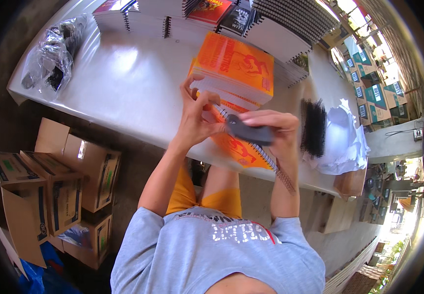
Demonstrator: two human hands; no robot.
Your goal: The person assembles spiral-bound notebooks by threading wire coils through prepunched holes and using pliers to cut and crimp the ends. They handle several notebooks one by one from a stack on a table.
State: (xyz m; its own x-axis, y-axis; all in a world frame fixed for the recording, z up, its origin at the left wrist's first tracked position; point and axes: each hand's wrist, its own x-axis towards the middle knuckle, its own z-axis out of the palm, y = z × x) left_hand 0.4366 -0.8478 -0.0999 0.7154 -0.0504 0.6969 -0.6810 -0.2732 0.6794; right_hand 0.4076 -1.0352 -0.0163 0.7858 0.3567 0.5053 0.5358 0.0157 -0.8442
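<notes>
Left hand [194, 115] fingers pinching spiral coil [266, 159] end on orange booklet [236, 147]; right hand [275, 128] fingers clamping dark crimping pliers [248, 131]. Keeping coil steady, pliers square.

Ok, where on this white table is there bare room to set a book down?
The widest bare patch of the table lies between the plastic bag and the orange book stack. It is crowded along the far edge with spiral notebooks, and beside the black binding coils and white paper.
</notes>
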